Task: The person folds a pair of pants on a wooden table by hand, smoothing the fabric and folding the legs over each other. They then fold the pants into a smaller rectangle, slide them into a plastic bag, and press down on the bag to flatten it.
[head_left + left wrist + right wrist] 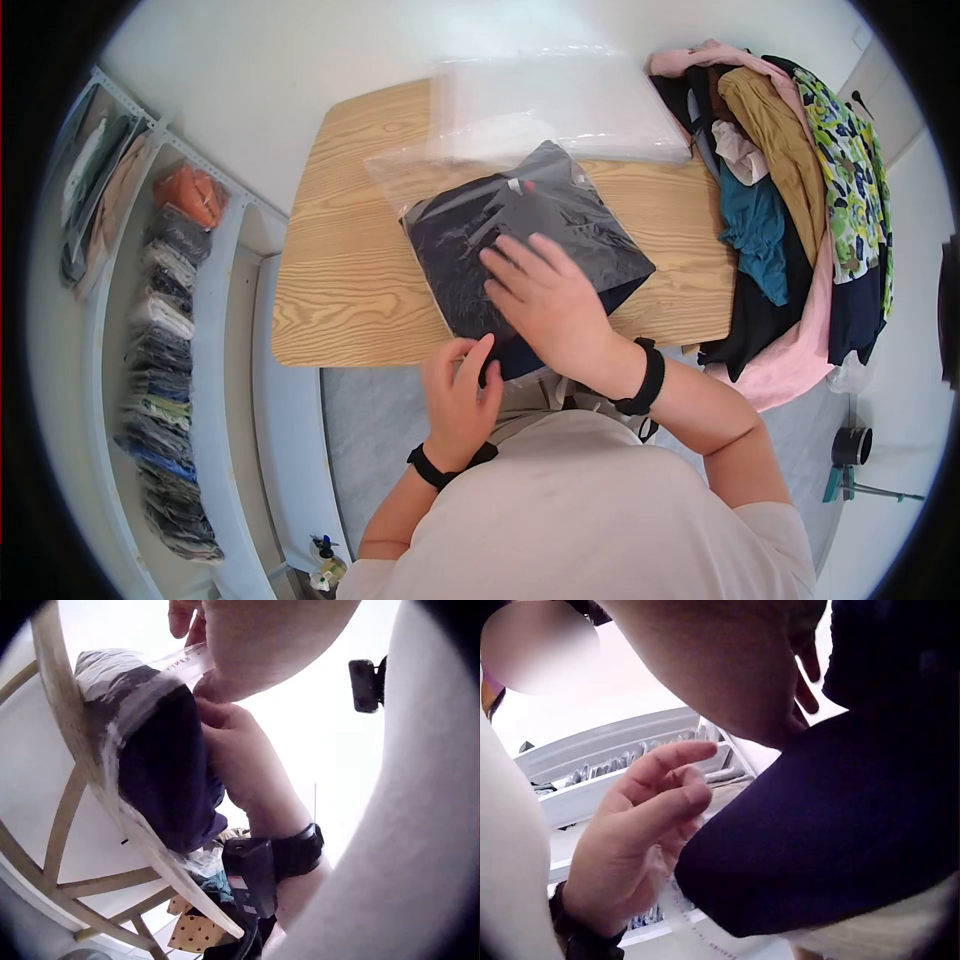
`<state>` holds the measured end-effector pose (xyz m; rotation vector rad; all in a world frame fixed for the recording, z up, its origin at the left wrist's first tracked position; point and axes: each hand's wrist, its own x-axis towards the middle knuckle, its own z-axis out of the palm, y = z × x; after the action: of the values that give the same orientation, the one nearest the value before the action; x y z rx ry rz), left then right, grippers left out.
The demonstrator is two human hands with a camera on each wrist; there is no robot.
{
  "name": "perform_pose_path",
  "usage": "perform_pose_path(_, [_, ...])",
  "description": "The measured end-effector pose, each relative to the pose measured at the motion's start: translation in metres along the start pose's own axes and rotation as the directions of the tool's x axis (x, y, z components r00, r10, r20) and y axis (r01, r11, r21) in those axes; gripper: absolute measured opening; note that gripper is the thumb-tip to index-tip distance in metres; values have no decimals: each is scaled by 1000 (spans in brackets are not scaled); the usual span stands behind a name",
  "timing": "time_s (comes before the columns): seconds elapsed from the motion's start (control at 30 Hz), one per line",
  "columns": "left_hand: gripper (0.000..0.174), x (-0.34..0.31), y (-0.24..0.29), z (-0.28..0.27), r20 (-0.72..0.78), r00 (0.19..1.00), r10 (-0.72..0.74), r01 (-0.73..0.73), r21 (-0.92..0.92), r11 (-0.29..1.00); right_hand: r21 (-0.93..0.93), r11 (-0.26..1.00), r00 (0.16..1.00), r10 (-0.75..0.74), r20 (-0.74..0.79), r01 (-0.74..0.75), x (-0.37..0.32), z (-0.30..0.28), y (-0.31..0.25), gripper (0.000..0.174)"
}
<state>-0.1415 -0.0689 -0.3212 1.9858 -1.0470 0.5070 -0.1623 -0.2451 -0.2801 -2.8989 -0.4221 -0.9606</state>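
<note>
A folded dark navy garment (455,265) lies inside a clear plastic bag (395,175) at the table's near edge. A small white and red label (517,186) shows through the film near the top. My right hand (555,305) rests flat on the bagged garment, fingers spread. At the near left corner, the curled fingers of my left hand (458,390) hold the bag's loose edge. In the right wrist view, film shows by the left palm (622,859), beside a dark corner of the garment (832,832). Printed lettering marks a strip of the bag (187,664) in the left wrist view.
The wooden table (340,250) carries a stack of clear plastic bags (550,100) at the back. Loose clothes (770,200) are heaped at its right side. To the left stands a white shelf (225,330) filled with bagged garments (165,350).
</note>
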Motion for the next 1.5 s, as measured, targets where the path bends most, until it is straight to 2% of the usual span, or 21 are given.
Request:
perform_pose_path(0.1, [35,-1,-6,2,29,1000,4,-3,-19,1000,28,993,991,111,71,-113,1,13,7,35])
perform_pose_path(0.17, [34,-2,-3,4,23,1000,-17,19,-69,997,-97,978,977,191,95,-182,5,19,21,39])
perform_pose_path(0.23, [32,-2,0,7,17,999,-39,41,-116,992,-224,881,895,441,65,-418,7,23,30,48])
perform_pose_path(0.27, [34,0,2,7,25,1000,17,-14,-111,994,-294,849,850,498,170,-439,4,33,37,52])
perform_pose_path(0.37, [37,-3,2,5,58,989,138,-130,-122,984,-264,772,744,632,216,-578,-4,55,48,52])
perform_pose_path(0.43, [38,-4,3,5,81,976,204,-192,-141,971,-252,781,754,621,214,-571,-6,51,45,55])
perform_pose_path(0.57, [36,-7,5,5,99,933,346,-316,-232,920,133,900,896,380,231,-416,-26,24,14,54])
perform_pose_path(0.6, [35,-8,6,6,118,917,380,-341,-263,903,258,893,929,342,139,-368,-39,19,3,44])
perform_pose_path(0.63, [35,-10,6,8,123,919,374,-331,-273,903,256,890,925,349,151,-377,-48,13,0,44])
perform_pose_path(0.7, [32,-16,6,13,181,877,445,-369,-340,865,539,756,922,367,120,-371,-69,-5,-6,32])
perform_pose_path(0.77, [31,-17,13,14,228,859,458,-344,-404,847,501,705,833,550,61,-503,-96,-11,-3,23])
perform_pose_path(0.83, [28,-20,21,20,330,827,456,-329,-375,867,744,15,435,819,374,-668,-108,-13,-8,25])
perform_pose_path(0.87, [34,-20,22,22,422,771,477,-334,-370,867,741,8,428,821,379,-671,-110,-15,-8,25])
perform_pose_path(0.93, [38,-18,28,29,433,777,458,-338,-327,883,753,-407,197,800,567,-516,-105,-20,-1,26])
perform_pose_path(0.97, [42,-17,31,33,437,784,440,-347,-280,895,759,-402,204,802,562,-512,-105,-21,3,26])
perform_pose_path(1.03, [50,-17,33,37,482,782,395,-320,-233,918,740,-604,309,673,673,-297,-103,-25,12,24])
perform_pose_path(1.1, [53,-19,35,46,509,817,272,-283,-57,957,715,-658,311,645,698,-237,-101,-22,16,23])
perform_pose_path(1.17, [54,-17,39,50,495,821,285,-305,-41,951,682,-710,320,614,722,-177,-99,-20,19,21])
perform_pose_path(1.23, [55,-18,39,54,481,825,296,-325,-25,946,643,-740,191,614,766,-199,-98,-22,15,22])
perform_pose_path(1.33, [53,-16,36,64,497,823,274,-294,-40,955,560,-770,153,541,827,-306,-94,-37,12,19])
perform_pose_path(1.5, [51,-23,30,81,444,837,319,-350,-14,937,564,-780,179,535,826,-270,-93,-29,17,19])
